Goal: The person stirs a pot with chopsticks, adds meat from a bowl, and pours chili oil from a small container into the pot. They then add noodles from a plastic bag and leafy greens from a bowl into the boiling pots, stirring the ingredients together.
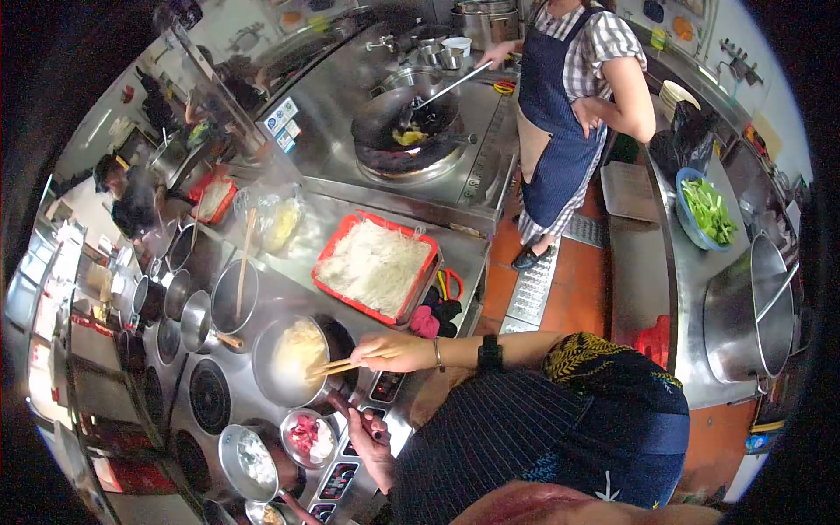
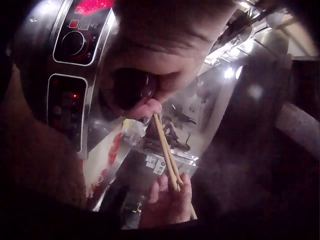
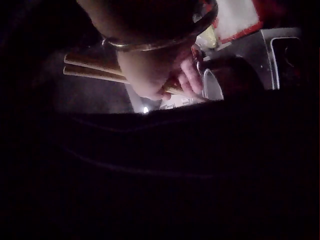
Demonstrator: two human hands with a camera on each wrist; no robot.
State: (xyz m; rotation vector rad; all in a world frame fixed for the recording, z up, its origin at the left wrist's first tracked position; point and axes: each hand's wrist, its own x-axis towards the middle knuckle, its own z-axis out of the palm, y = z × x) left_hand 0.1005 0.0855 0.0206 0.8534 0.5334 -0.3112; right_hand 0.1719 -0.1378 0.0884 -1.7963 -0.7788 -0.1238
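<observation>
My right hand pinches a pair of long wooden chopsticks, whose tips dip into pale noodles in a saucepan. Steam blurs the pan's contents. Below it, my left hand is wrapped around the saucepan's dark handle. In the left wrist view, the rounded dark end of that handle shows within the left hand, with the chopsticks beyond. The right wrist view shows the chopsticks' upper ends sticking out behind the right hand.
Beside the saucepan sit a bowl of red and white food and another pan. A red basket of white noodles stands to the right. Another person stirs a wok. Several empty pans line the far burners.
</observation>
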